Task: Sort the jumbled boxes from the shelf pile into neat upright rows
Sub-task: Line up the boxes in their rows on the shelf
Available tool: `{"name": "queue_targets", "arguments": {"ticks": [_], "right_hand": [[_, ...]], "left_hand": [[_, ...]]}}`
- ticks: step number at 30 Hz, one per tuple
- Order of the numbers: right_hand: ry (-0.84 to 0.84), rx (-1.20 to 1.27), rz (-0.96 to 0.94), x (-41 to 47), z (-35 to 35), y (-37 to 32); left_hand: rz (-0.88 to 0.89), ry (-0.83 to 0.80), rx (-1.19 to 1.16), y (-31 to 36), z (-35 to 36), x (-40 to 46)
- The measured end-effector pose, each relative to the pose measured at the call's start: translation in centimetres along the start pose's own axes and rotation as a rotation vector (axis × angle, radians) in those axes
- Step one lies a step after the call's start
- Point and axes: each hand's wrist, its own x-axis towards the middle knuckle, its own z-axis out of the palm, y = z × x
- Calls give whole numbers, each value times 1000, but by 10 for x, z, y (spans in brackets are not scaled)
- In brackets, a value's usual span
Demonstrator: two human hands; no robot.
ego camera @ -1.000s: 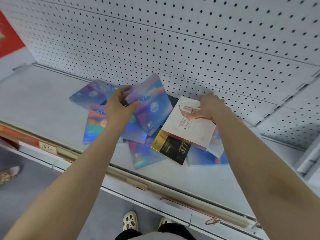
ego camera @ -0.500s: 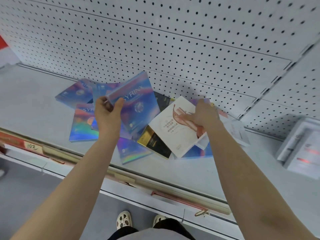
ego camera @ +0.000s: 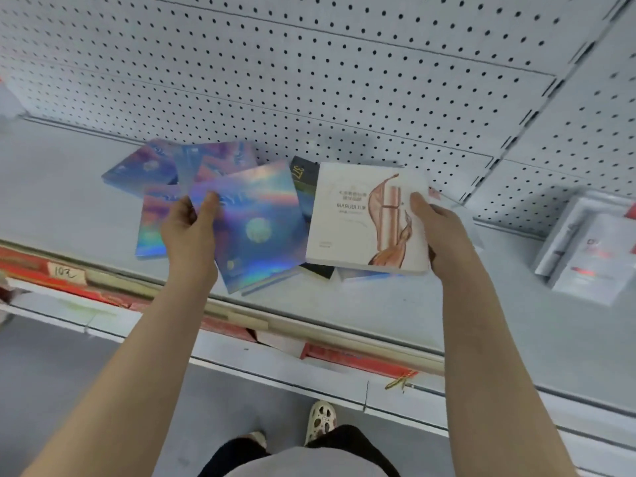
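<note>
We stand at a grey shelf (ego camera: 69,187) backed by a white pegboard wall (ego camera: 309,80), with a red price strip (ego camera: 51,273) running along the shelf's front edge. The jumbled pile of boxes (ego camera: 165,201) lies near the middle of the shelf, close to the back edge. Our left hand (ego camera: 191,228) grips a holographic box (ego camera: 254,225) by its left edge, thumb on its face, and holds it tilted above the pile. Our right hand (ego camera: 444,232) holds a white box (ego camera: 358,218) by its right edge, thumb on the printed front, the box side by side with the holographic one. A black box (ego camera: 304,175) shows between and behind the two. Towards the shelf's right end lie white packets (ego camera: 585,249), well apart from the pile.
</note>
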Motion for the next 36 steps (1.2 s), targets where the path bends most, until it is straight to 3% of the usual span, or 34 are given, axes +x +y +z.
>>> {"name": "queue_targets", "arguments": {"ticks": [7, 19, 25, 36], "right_hand": [[293, 189, 21, -86, -10, 49], [693, 389, 27, -229, -75, 127], [821, 356, -24, -255, -161, 138], [878, 189, -118, -264, -387, 135]], "left_hand": [[-159, -276, 65, -16, -16, -24], [-166, -559, 147, -30, 20, -113], [-188, -642, 130, -34, 93, -175], [-239, -719, 55, -52, 271, -346]]}}
